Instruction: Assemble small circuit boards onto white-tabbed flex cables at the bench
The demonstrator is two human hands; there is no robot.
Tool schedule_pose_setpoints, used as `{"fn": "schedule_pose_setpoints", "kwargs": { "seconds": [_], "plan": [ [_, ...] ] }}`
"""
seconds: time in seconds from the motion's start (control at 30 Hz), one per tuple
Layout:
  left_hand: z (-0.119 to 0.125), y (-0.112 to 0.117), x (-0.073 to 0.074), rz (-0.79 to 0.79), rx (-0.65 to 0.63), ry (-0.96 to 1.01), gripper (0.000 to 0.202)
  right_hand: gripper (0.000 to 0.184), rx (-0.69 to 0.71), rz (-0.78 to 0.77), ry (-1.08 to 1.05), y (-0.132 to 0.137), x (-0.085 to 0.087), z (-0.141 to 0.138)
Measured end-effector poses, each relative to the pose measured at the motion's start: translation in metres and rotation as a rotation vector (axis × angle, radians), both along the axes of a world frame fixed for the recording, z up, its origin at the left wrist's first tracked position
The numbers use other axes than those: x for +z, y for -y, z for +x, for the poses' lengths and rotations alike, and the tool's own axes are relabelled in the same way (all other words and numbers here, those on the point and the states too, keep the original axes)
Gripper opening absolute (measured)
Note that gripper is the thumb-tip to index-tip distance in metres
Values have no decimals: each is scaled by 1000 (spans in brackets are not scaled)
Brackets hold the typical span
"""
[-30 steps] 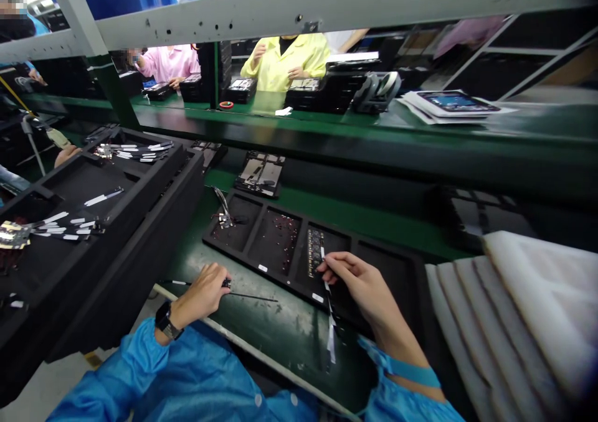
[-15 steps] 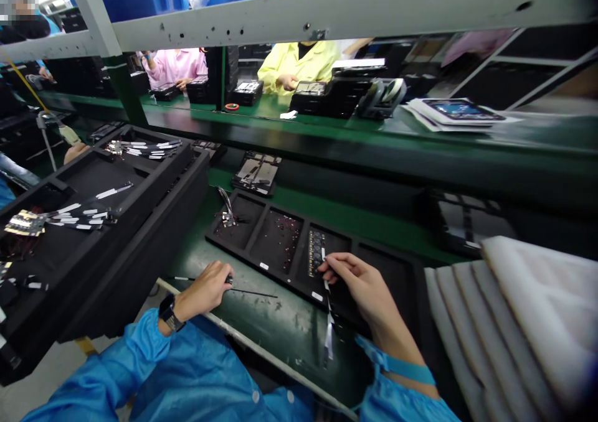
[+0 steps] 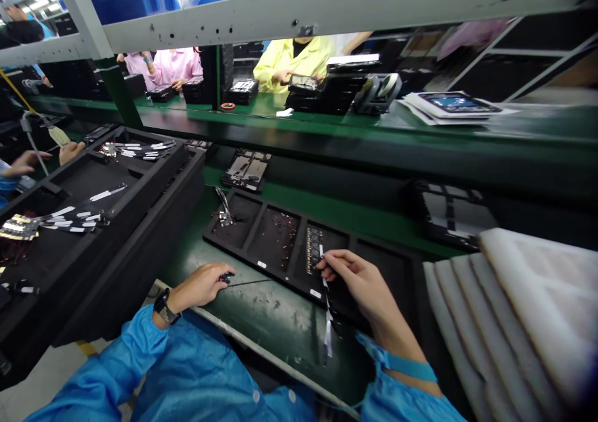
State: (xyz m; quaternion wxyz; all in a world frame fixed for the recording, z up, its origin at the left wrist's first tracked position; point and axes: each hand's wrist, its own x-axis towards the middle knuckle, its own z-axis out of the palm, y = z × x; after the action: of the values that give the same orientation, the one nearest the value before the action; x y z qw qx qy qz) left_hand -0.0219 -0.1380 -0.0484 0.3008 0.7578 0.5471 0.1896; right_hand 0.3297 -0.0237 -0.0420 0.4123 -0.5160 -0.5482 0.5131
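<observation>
My left hand point(image 3: 202, 284) rests on the green bench, fingers curled round a thin black tool point(image 3: 243, 281) whose tip points right. My right hand point(image 3: 359, 280) hovers over a black compartment tray point(image 3: 397, 266), pinching a slim tweezers-like tool point(image 3: 327, 313) that touches a strip of tiny parts point(image 3: 314, 250) in one compartment. Both sleeves are blue, with a watch on the left wrist.
A large black foam tray point(image 3: 116, 223) with white strips stands at left. White foam sheets point(image 3: 523, 310) are stacked at right. Open devices point(image 3: 246, 172) lie on the green conveyor. People in pink and yellow coats work across the line; another person's hands point(image 3: 28, 159) are at far left.
My left hand has shifted slightly with its tool. My right hand stays at the parts strip. The device on the conveyor has drifted left.
</observation>
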Motion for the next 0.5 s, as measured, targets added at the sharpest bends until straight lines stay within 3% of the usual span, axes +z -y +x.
{"fn": "schedule_pose_setpoints", "kwargs": {
  "seconds": [0.23,0.5],
  "plan": [
    [8,-2,4,-35,51,-53,16,60,3,-1,11,0,-1,0],
    [8,3,-7,35,39,-5,24,62,-15,-11,1,0,-2,0]
  ]
}}
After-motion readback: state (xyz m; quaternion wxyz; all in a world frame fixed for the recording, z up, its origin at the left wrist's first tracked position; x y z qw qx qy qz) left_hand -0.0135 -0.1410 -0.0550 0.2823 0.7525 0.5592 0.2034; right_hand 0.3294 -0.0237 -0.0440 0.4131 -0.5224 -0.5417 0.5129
